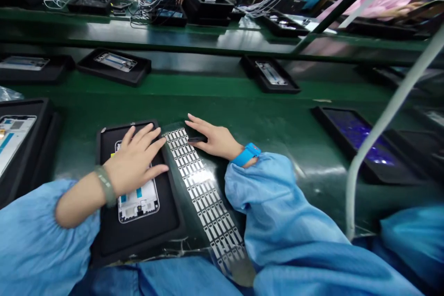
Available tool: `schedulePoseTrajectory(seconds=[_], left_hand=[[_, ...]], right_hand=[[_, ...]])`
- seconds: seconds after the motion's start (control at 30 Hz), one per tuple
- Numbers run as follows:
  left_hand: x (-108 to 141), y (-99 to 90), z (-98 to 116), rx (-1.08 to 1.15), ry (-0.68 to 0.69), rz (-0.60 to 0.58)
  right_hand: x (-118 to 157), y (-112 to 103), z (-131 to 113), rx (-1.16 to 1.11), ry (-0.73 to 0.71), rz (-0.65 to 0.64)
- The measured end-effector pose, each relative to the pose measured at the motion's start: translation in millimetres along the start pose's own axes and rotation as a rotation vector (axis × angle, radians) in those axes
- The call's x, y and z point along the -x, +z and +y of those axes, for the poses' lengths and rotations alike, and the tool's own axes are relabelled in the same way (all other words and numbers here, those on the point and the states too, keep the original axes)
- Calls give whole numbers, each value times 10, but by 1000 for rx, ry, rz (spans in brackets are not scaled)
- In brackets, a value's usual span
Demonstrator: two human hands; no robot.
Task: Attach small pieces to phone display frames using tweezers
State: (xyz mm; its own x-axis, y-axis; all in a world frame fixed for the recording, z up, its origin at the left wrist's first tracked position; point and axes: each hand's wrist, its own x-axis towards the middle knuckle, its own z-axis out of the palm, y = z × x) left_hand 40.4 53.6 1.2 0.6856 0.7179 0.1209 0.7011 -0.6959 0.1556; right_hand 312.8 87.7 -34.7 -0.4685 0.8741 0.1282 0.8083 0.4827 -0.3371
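My left hand (pixel 137 162) is spread, palm down, over a white phone frame (pixel 138 206) lying in a black tray (pixel 156 236). Its fingers are apart and cover the frame's upper part. To the right of the tray lies a clear sheet (pixel 201 189) with rows of small metallic pieces. At the sheet's upper right edge is my right hand (pixel 215 139), with a small dark slim tool (pixel 197 139) between thumb and fingers. The upper fingers of that hand stretch out to the left.
Trays with phone frames sit at the left (pixel 15 148) and along the far belt (pixel 114 64). A tray with purple film (pixel 364 136) lies at the right, behind a pale curved tube (pixel 374 134). People and cables are across the bench.
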Motion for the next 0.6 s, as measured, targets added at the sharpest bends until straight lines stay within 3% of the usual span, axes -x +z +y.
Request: schedulePoseTrajectory(seconds=[0.1,0.2,0.4,0.6], left_hand=[[-379,129,183,-37,-107,-73],[-581,276,292,-19,-177,-111],[-505,383,339,45,-203,-45],[-458,298,273,213,-211,10]], right_hand=[[30,4,-52,-42,-29,-36],[36,-7,-100,-68,-49,-54],[118,81,-126,-167,-54,-11],[136,121,-226,-476,20,172]])
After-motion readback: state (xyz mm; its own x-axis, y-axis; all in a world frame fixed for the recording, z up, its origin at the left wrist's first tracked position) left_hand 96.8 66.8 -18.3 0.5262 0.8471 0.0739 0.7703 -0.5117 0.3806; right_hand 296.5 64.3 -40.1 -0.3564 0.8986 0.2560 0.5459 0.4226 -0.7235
